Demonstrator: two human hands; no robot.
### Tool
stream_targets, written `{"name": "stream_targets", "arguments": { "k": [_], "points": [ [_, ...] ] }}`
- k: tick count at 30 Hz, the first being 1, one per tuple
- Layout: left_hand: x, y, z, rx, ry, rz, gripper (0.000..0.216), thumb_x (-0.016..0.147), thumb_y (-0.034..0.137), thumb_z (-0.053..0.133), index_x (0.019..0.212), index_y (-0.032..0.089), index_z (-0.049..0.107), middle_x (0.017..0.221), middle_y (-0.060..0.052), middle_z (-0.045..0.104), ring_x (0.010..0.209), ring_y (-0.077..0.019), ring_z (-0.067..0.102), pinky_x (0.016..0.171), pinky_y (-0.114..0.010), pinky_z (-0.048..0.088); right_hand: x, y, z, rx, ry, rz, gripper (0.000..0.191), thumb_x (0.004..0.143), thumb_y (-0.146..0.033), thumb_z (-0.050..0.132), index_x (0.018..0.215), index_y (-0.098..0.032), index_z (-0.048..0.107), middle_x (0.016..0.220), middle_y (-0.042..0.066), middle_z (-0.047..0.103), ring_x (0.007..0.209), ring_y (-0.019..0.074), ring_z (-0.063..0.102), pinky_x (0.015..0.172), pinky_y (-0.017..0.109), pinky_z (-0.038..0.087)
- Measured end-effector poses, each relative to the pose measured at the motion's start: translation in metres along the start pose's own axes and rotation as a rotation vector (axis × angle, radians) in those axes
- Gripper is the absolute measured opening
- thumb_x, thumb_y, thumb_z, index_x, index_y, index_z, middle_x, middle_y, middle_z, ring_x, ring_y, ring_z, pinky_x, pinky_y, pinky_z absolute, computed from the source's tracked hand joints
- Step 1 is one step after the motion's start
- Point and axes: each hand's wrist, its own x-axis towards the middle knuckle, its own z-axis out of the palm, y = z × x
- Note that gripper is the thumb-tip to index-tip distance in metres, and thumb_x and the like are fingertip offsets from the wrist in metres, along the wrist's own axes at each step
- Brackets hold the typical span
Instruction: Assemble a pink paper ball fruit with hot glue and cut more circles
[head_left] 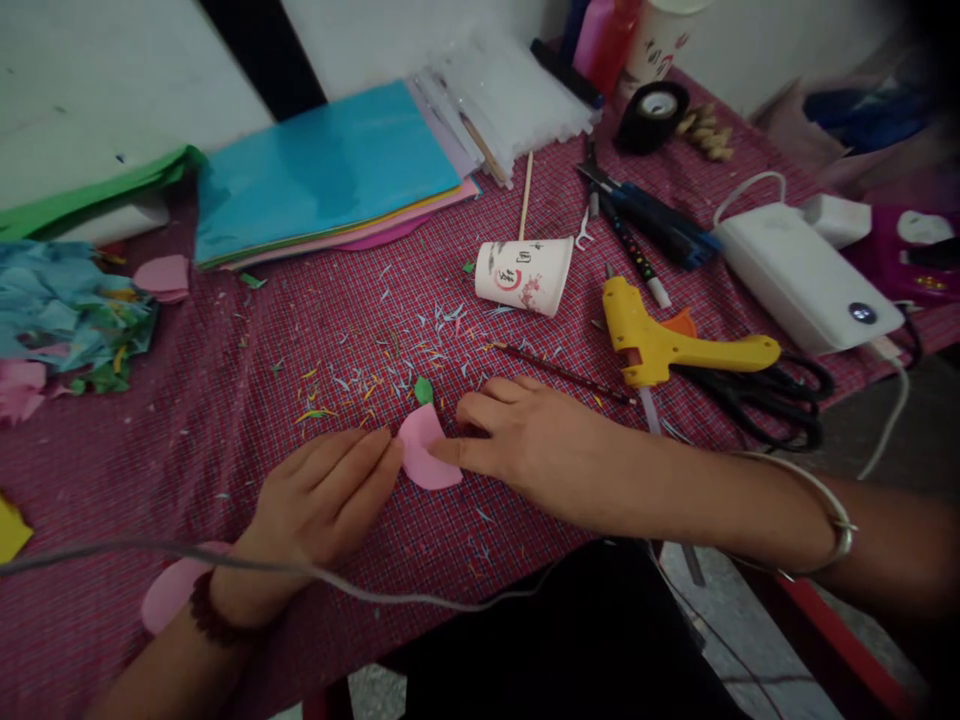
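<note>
A rounded piece of pink paper (421, 462) lies between my two hands, low over the checked tablecloth. My left hand (330, 495) has its fingers together, their tips closed at the paper's left edge; the thumb is mostly hidden. From the other side my right hand (514, 435) presses a digit onto the paper's right part, with its other fingers curled. A small green paper leaf (424, 390) is just beyond the pink piece. Another pink paper round (176, 590) lies partly behind my left wrist.
Thin paper scraps (360, 380) litter the cloth. A paper cup (523, 275) lies on its side near a pencil (566, 372). To the right are a yellow glue gun (652, 340), black scissors (757, 400) and a white power bank (810, 275). A grey cable (360, 590) crosses in front.
</note>
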Motion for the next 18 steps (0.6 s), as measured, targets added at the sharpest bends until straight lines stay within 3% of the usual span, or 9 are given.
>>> {"name": "stream_targets", "arguments": {
  "k": [6, 10, 15, 18],
  "points": [
    [0.009, 0.028, -0.001, -0.078, -0.051, 0.097, 0.018, 0.090, 0.011, 0.053, 0.104, 0.014, 0.065, 0.106, -0.005, 0.069, 0.103, -0.0205, 0.060, 0.094, -0.038, 0.049, 0.004, 0.002, 0.002, -0.001, 0.022, -0.008, 0.036, 0.094, -0.015, 0.050, 0.128, -0.022, 0.057, 0.103, 0.009, 0.063, 0.090, 0.0238, 0.054, 0.079, 0.039, 0.044],
    [0.008, 0.030, 0.008, -0.101, -0.032, 0.077, 0.009, 0.088, 0.017, 0.058, 0.094, 0.018, 0.065, 0.102, -0.003, 0.069, 0.104, -0.0192, 0.057, 0.100, -0.038, 0.044, 0.010, 0.005, 0.004, -0.015, 0.025, 0.000, 0.036, 0.093, -0.012, 0.049, 0.129, -0.014, 0.056, 0.105, 0.011, 0.063, 0.092, 0.0244, 0.054, 0.083, 0.040, 0.044],
    [0.010, 0.025, 0.013, -0.122, 0.028, 0.060, 0.005, 0.088, 0.015, 0.059, 0.087, 0.019, 0.063, 0.093, -0.002, 0.069, 0.096, -0.0187, 0.059, 0.091, -0.036, 0.048, 0.010, 0.004, 0.004, -0.032, 0.023, -0.011, 0.033, 0.093, -0.012, 0.050, 0.125, -0.014, 0.059, 0.100, 0.010, 0.063, 0.088, 0.0234, 0.054, 0.080, 0.039, 0.046],
    [0.019, 0.024, 0.014, -0.172, 0.060, -0.001, 0.012, 0.087, 0.014, 0.058, 0.077, 0.018, 0.061, 0.081, -0.001, 0.068, 0.083, -0.0175, 0.061, 0.079, -0.034, 0.052, 0.004, 0.001, 0.004, -0.042, 0.010, 0.003, 0.034, 0.094, -0.013, 0.050, 0.126, -0.017, 0.059, 0.112, 0.012, 0.063, 0.094, 0.0241, 0.055, 0.081, 0.040, 0.046]
  ]
}}
